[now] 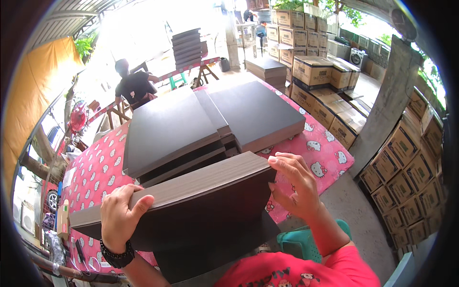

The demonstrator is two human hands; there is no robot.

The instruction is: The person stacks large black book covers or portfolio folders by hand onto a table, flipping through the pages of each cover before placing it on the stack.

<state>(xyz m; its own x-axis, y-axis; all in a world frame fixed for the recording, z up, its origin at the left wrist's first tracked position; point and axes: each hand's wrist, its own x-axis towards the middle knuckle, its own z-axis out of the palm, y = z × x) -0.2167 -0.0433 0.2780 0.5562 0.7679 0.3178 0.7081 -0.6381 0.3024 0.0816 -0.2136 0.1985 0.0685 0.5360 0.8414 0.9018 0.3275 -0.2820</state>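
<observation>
A thick stack of black boards (210,205) stands on its long edge close to me, its grey-brown layered edges facing up. My left hand (119,210) is closed over the stack's upper edge toward its left end, the thumb lying along the top edge. At the right end, my right hand (296,184) holds the corner, fingertips on the upper edge and thumb lower at the side. Just behind lie a wide pile of black boards (167,124) and, to its right, another thick pile (258,112). The lower part of the black surfaces near my body is hard to separate.
A pink patterned cloth (98,167) covers the table. A teal plastic stool (291,241) stands at my right. Cardboard cartons (401,177) are stacked to the right, more cartons (313,71) behind. Another person (136,86) in dark clothing is at the far left, near a red fan (79,116).
</observation>
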